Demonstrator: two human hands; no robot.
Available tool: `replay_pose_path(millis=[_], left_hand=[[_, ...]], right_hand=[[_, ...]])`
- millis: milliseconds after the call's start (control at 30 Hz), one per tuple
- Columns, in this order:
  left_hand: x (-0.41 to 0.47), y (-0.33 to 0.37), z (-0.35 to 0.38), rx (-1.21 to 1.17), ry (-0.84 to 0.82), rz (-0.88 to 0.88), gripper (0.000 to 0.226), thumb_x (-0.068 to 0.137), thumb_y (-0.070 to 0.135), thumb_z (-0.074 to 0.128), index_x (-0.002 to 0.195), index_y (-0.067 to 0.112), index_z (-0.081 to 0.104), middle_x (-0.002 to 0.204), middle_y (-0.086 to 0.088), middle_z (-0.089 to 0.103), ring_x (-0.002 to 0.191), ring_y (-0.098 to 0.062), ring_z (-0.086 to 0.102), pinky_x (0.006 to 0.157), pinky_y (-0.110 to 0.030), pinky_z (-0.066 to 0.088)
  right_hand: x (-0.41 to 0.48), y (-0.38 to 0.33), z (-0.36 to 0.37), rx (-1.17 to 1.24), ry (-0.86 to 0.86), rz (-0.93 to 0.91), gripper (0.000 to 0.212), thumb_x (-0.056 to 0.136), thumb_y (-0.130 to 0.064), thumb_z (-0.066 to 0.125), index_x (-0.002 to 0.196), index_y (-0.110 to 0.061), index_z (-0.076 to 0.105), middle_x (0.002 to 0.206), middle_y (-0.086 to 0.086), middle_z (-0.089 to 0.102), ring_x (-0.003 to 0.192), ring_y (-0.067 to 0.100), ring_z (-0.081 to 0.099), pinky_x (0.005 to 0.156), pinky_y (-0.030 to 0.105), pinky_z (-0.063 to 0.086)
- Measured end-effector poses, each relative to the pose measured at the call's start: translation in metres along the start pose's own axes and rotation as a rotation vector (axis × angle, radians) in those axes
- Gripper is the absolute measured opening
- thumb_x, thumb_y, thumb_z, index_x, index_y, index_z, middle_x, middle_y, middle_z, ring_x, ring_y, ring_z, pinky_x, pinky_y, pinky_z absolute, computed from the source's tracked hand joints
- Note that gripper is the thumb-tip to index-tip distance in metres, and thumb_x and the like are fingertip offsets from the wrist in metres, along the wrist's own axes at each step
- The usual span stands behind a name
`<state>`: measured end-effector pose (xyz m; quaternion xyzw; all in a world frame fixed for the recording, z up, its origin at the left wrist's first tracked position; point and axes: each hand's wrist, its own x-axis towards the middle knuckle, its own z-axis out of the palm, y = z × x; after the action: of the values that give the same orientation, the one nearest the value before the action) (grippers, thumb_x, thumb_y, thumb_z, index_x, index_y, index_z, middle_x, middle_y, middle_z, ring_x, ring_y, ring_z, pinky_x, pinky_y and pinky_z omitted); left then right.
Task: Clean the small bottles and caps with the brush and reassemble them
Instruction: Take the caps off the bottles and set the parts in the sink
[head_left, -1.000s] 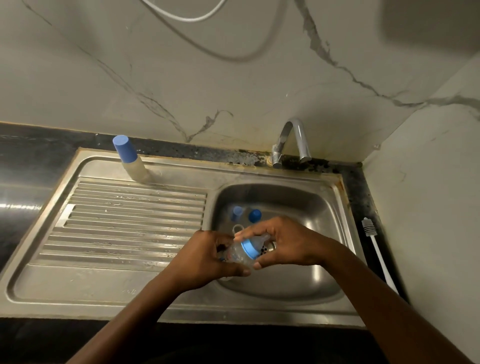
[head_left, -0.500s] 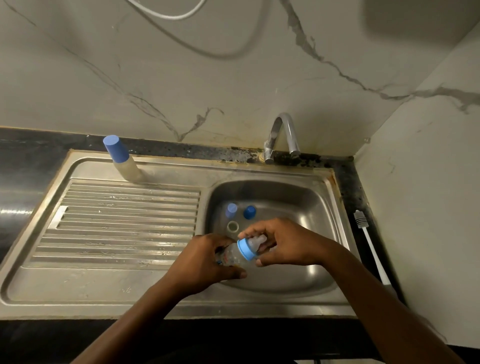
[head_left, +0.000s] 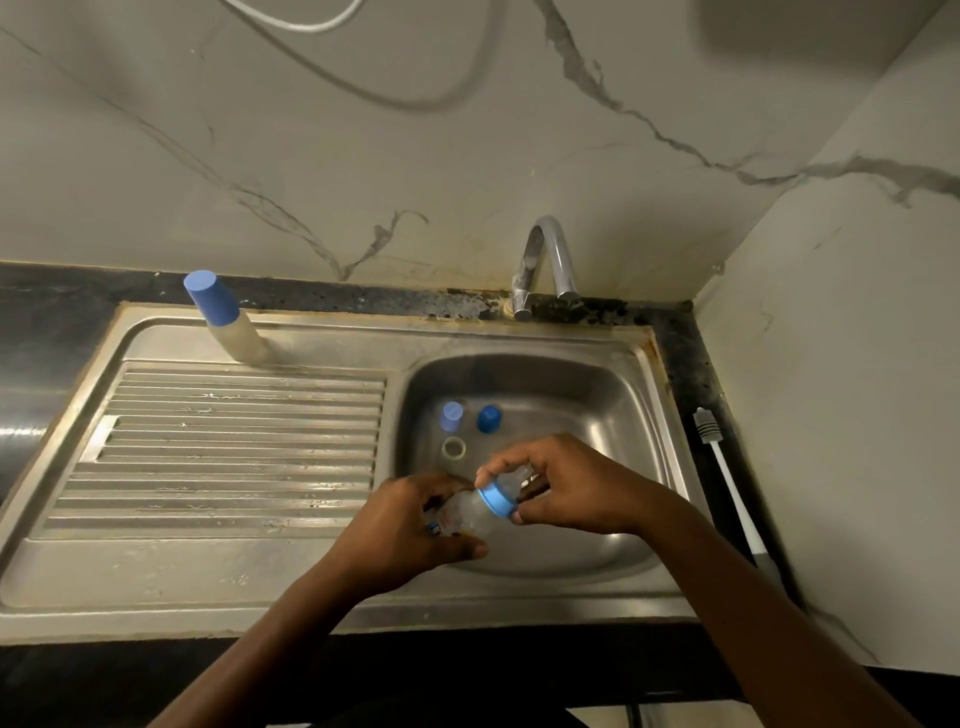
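My left hand (head_left: 410, 525) grips the body of a small clear bottle (head_left: 465, 514) held over the front of the sink basin (head_left: 623, 415). My right hand (head_left: 566, 488) pinches the bottle's light blue ring cap (head_left: 496, 500) and the teat end. In the basin lie a pale blue cap (head_left: 452, 415), a darker blue cap (head_left: 488, 418) and a clear ring (head_left: 453, 448). A second bottle with a blue cover (head_left: 223, 317) stands at the back of the drainboard. The white brush (head_left: 727, 478) lies on the counter right of the sink.
A ribbed steel drainboard (head_left: 234, 447) fills the left side. The chrome tap (head_left: 543, 265) rises behind the basin. Marble walls close the back and the right. A white cable (head_left: 301, 23) hangs at the top.
The bottle and both hands stay over the basin's front; my right fingers have shifted slightly round the blue cap. The view has drifted a little.
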<state>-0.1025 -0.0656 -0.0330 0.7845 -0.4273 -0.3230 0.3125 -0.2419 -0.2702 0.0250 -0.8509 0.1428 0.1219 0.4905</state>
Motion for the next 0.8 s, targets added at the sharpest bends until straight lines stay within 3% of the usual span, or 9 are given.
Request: replay_pose_path(millis=[100, 300, 533, 800], left_hand=[[0.004, -0.005, 0.011, -0.026, -0.013, -0.01, 0.058, 0.068, 0.057, 0.089, 0.121, 0.041, 0.07, 0.102, 0.022, 0.073, 0.093, -0.001, 0.069, 0.083, -0.034, 0.06], [0.028, -0.002, 0.026, 0.028, 0.043, 0.02, 0.055, 0.069, 0.049, 0.095, 0.115, 0.044, 0.066, 0.105, 0.028, 0.062, 0.097, 0.001, 0.06, 0.081, -0.023, 0.051], [0.107, -0.015, 0.043, 0.157, 0.017, 0.065, 0.06, 0.075, 0.033, 0.092, 0.128, 0.03, 0.063, 0.122, 0.012, 0.064, 0.109, -0.007, 0.063, 0.098, -0.032, 0.055], [0.182, -0.031, 0.078, 0.358, -0.002, 0.037, 0.062, 0.081, 0.034, 0.087, 0.136, 0.026, 0.06, 0.136, 0.001, 0.064, 0.126, -0.021, 0.059, 0.102, -0.032, 0.046]], right_hand=[[-0.008, 0.01, -0.006, 0.021, 0.059, 0.0, 0.051, 0.078, -0.003, 0.081, 0.114, -0.039, 0.074, 0.125, -0.017, 0.07, 0.116, 0.007, 0.067, 0.095, 0.038, 0.06], [-0.034, 0.034, -0.021, 0.043, 0.174, 0.077, 0.048, 0.081, -0.019, 0.087, 0.122, -0.04, 0.071, 0.117, -0.021, 0.071, 0.105, 0.002, 0.069, 0.093, 0.032, 0.06], [-0.058, 0.061, -0.025, 0.095, 0.226, 0.124, 0.045, 0.082, -0.025, 0.087, 0.122, -0.039, 0.07, 0.117, -0.019, 0.071, 0.105, 0.005, 0.07, 0.094, 0.032, 0.06], [-0.058, 0.087, -0.016, 0.171, 0.242, 0.17, 0.044, 0.082, -0.023, 0.088, 0.121, -0.035, 0.072, 0.113, -0.016, 0.072, 0.103, 0.006, 0.072, 0.09, 0.028, 0.06]])
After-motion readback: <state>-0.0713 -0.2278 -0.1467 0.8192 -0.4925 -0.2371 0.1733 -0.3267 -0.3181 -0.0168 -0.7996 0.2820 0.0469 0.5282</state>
